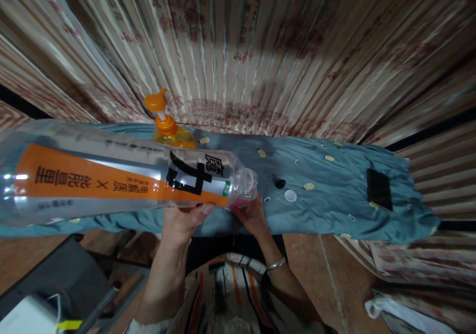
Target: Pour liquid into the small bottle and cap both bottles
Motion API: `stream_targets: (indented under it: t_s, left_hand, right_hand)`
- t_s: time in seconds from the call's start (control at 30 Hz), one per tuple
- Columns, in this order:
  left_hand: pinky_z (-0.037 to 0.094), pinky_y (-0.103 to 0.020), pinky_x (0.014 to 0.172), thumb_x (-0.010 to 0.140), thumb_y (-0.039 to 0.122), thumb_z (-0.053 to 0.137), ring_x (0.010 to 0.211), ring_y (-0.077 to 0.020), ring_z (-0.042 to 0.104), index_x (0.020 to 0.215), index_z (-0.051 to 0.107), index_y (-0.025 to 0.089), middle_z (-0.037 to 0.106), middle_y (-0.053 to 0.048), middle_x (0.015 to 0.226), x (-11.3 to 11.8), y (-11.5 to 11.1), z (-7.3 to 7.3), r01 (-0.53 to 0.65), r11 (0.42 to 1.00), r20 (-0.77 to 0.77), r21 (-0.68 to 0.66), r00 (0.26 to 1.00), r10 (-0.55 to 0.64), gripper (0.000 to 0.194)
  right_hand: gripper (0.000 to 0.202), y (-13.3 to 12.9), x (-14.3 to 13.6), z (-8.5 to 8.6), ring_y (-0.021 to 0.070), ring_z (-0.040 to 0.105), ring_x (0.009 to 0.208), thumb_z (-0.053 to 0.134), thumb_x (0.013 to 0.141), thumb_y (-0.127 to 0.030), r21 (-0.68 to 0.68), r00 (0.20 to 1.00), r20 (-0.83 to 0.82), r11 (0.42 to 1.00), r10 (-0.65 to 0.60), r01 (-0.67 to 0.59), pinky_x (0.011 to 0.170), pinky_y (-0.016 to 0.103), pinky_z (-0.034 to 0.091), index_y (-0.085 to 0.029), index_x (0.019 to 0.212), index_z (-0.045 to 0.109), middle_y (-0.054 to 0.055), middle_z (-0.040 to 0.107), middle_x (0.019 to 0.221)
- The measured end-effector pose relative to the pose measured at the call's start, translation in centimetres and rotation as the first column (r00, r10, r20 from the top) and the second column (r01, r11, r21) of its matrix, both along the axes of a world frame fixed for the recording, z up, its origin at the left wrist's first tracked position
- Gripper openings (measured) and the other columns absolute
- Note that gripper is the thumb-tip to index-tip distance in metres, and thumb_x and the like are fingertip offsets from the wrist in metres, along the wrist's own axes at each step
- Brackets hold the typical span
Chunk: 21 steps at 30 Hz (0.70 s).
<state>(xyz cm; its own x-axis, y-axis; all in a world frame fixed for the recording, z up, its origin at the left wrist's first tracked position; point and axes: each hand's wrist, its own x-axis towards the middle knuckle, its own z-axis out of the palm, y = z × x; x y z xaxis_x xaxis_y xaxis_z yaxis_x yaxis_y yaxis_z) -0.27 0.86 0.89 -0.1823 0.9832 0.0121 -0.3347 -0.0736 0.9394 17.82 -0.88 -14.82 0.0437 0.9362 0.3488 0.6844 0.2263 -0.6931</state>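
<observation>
A large clear plastic drink bottle [122, 177] with an orange and silver label lies almost level across the view, its uncapped mouth pointing right. My left hand [182, 220] is closed around it from below, near the shoulder; most of the fingers are hidden behind the bottle. Just under the bottle's mouth, my right hand [253, 217] is closed on a small pink thing [241, 203], mostly covered by the bottle neck and fingers. To the right, a black cap [280, 183] and a white round cap [290, 195] lie on the blue-green cloth [327, 175].
Behind the bottle stands a yellow pump bottle [174, 135] with an orange pump head. A black phone-like slab [379, 190] rests at the table's right end. Patterned curtains [238, 51] hang along the back. A grey chair [74, 269] holds a white object at lower left.
</observation>
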Motion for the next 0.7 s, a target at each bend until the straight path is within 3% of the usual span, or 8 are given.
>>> stream_targets:
  t_s: [0.2,0.7]
  left_hand:
    - [0.062,-0.034,0.058,0.042,0.049,0.092,0.06,-0.0209,0.068,0.11,0.068,0.022,0.07,0.0,0.071,-0.2,-0.1,-0.8,-0.026,1.0,0.004,0.002,1.0,0.026,0.077]
    - [0.06,-0.032,0.053,0.038,0.046,0.093,0.055,-0.0196,0.066,0.095,0.071,0.022,0.068,0.001,0.065,0.1,0.0,0.4,0.006,1.0,0.001,-0.015,1.0,-0.006,0.066]
  right_hand:
    - [0.067,0.0,0.1,0.1,0.0339,0.054,0.13,0.062,0.085,-0.069,-0.029,1.0,0.003,1.0,-0.004,0.004,0.108,0.054,0.043,-0.019,0.129,0.06,0.017,0.063,0.132]
    - [0.065,0.0,0.0,0.4,0.0344,0.053,0.131,0.067,0.084,-0.063,-0.038,1.0,-0.009,0.999,-0.004,0.003,0.108,0.056,0.043,-0.019,0.131,0.058,0.017,0.061,0.137]
